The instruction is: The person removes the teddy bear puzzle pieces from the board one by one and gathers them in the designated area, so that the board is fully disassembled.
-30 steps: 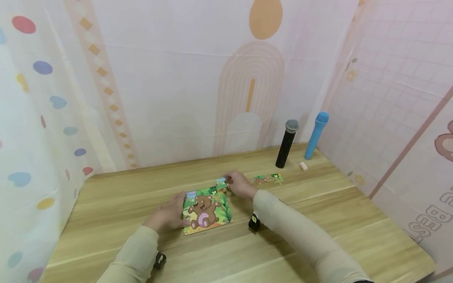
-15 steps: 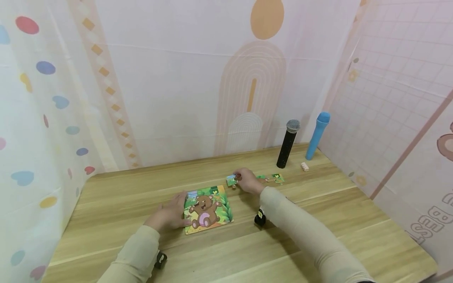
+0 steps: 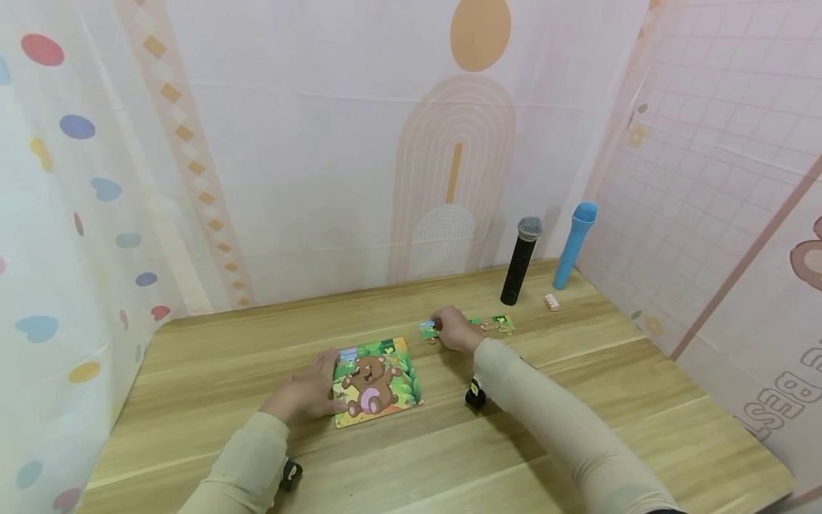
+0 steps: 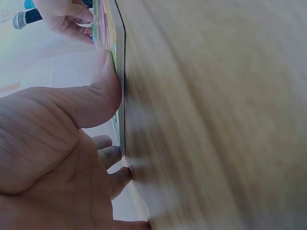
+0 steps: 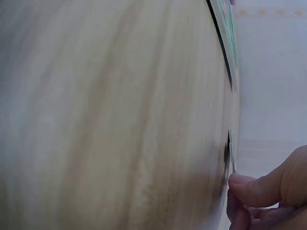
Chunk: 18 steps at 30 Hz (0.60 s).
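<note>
A square bear jigsaw puzzle lies flat on the wooden table. My left hand rests along its left side, and in the left wrist view the thumb lies on the board's face near the edge, the other fingers loosely spread at the side. Beyond the puzzle's upper right corner, my right hand pinches a puzzle piece low over the table. That piece is partly covered by the fingers. In the right wrist view, thumb and fingertips hold the thin piece edge-on.
Several puzzle pieces lie right of my right hand, partly hidden behind it. A black microphone and a blue microphone stand at the back right, with a small pale block nearby. Printed curtains border the table's back and sides.
My right hand has carried the puzzle piece away from the puzzle's upper right corner, to the right and down toward the table. The left hand has stayed on the puzzle's left side.
</note>
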### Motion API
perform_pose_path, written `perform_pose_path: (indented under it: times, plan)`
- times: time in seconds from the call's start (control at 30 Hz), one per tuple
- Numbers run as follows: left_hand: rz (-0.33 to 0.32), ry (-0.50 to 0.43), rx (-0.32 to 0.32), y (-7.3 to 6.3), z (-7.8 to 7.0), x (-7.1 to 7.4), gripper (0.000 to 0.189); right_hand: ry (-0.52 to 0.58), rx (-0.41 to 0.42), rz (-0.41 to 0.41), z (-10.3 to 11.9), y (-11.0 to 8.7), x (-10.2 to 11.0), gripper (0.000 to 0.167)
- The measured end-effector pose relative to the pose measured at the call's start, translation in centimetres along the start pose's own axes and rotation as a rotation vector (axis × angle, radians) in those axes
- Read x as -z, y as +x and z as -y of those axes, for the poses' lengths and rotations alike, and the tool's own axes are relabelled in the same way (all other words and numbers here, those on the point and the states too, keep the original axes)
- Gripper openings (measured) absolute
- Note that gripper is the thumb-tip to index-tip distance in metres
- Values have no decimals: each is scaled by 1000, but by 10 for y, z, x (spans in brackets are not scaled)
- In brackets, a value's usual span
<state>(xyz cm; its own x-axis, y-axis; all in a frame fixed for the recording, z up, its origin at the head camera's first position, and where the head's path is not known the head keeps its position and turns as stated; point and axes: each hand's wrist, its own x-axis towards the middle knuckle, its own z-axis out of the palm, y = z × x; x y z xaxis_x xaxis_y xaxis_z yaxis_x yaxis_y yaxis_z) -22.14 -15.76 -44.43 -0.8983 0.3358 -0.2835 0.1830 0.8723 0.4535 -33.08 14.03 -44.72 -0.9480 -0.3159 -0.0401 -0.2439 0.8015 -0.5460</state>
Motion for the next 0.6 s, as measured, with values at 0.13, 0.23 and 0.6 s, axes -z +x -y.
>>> perform_pose_path:
  times: [0.13,0.23,0.6]
  plan:
    - [-4,2,-6,-1,-1,0,104,-52,30,-7,-10,5,-2,35]
    - [-9,11,-11,-1,-1,1,103,-66,24,-3,-12,6,-1,37]
    - [-9,5,-9,-1,-1,1,103,-69,21,21,-4,-2,5,35]
